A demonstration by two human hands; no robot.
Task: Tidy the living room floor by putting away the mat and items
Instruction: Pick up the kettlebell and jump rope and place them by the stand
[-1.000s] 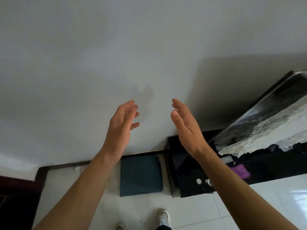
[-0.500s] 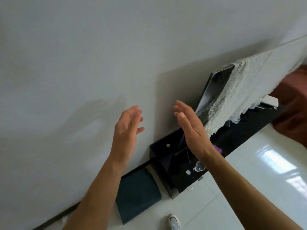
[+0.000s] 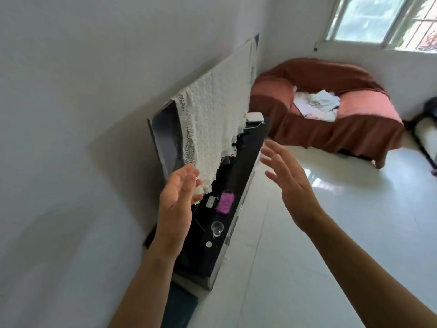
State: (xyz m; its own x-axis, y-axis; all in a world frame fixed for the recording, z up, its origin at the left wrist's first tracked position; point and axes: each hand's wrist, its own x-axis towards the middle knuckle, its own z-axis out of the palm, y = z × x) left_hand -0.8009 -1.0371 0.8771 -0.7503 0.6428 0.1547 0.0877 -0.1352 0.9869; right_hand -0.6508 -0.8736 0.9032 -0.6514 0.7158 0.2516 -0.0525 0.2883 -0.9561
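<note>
My left hand (image 3: 176,204) is raised in front of the black TV cabinet (image 3: 208,259), fingers apart, holding nothing. My right hand (image 3: 287,183) is raised beside it over the white floor, fingers spread and empty, palm facing left. A folded dark teal mat (image 3: 179,308) lies on the floor by the wall, mostly hidden behind my left forearm. A white roll-like item (image 3: 425,140) lies at the far right edge; I cannot tell what it is.
A TV (image 3: 165,138) draped with a white lace cloth (image 3: 212,129) stands on the cabinet, with a glass (image 3: 216,227), a purple item (image 3: 225,202) and a small remote (image 3: 210,201). A brown-covered sofa (image 3: 331,119) with clothes (image 3: 316,105) sits under the window (image 3: 383,17).
The view has swung to the right, from the bare wall to the room with sofa and window. The teal mat has slid to the bottom edge. Both hands stay raised and empty.
</note>
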